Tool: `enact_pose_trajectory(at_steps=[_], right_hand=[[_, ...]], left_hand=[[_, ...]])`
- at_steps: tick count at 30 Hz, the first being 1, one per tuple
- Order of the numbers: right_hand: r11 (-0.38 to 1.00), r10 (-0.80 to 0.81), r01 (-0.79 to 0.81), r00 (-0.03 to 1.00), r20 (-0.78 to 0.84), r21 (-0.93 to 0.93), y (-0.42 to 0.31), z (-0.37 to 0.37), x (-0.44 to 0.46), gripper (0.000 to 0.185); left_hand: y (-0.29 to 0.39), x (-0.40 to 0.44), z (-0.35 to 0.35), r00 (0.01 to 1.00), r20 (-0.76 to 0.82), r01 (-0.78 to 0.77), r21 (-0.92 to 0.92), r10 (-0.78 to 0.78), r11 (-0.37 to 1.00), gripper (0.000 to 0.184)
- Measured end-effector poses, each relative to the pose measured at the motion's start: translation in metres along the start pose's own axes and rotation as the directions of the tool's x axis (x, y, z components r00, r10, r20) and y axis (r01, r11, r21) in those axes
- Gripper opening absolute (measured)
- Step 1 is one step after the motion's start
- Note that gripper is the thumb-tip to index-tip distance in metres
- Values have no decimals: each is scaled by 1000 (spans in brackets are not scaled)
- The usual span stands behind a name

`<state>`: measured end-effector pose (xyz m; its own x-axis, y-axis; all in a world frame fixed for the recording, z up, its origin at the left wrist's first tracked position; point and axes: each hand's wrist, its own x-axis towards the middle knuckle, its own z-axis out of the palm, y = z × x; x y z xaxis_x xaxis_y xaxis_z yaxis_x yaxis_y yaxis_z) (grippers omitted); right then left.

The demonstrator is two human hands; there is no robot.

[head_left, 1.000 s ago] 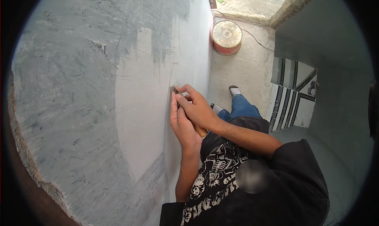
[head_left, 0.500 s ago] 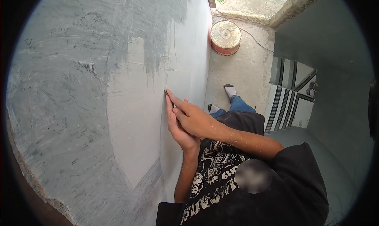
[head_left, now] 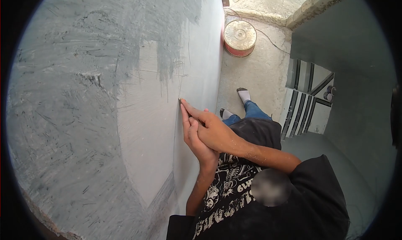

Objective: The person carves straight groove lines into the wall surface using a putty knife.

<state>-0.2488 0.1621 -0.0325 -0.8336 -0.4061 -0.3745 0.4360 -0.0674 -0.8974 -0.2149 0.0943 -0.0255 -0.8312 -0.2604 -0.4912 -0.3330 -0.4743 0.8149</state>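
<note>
Along the left, rough grey wall (head_left: 63,127) with dark scratches and a paler patch (head_left: 146,135) down its middle. Brings both hands together beside this patch. Folds the right hand (head_left: 220,131) over a small tool (head_left: 180,100), with fingers closed about it and the index finger stretched nearly to the tip. Lays the left hand (head_left: 197,141) against the right from the wall side, with fingers together and pointing the same way; impossible to tell if also gripping the tool. Shows only the tool's tip past the fingertips, right at a thin line (head_left: 174,133) along the patch's edge; hides the rest within the hands. Wears a black printed T-shirt (head_left: 314,206), blue jeans (head_left: 255,110) and pale socks (head_left: 243,97) with dark toes. Beyond the feet, on concrete floor (head_left: 268,72), red-sided drum (head_left: 240,34) near the wall. To the right, black-striped white surface (head_left: 322,120).
</note>
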Motion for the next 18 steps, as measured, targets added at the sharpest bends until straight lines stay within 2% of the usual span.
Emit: enact_pose_trajectory(at_steps=[4, 7, 10, 13, 16, 18], right_hand=[[997, 73, -74, 996, 54, 11, -16, -9, 3, 63], [999, 13, -15, 999, 35, 31, -4, -9, 8, 62], [997, 32, -36, 998, 62, 70, -7, -13, 9, 61], [997, 19, -23, 998, 60, 70, -3, -13, 11, 61], [996, 46, -53, 994, 99, 71, -14, -21, 10, 60], [995, 41, -49, 994, 97, 81, -14, -22, 12, 60]], left_hand=[[-18, 8, -28, 976, 164, 189, -339, -140, 922, 67], [-3, 9, -9, 999, 53, 0, -56, 3, 998, 65], [24, -3, 7, 978, 189, -98, 50, 87, 994, 65], [-7, 13, -6, 997, 63, -39, -75, 43, 996, 65], [-14, 15, 1, 983, -59, -155, 257, 176, 954, 64], [-6, 14, 13, 978, -92, -136, 413, 189, 901, 62]])
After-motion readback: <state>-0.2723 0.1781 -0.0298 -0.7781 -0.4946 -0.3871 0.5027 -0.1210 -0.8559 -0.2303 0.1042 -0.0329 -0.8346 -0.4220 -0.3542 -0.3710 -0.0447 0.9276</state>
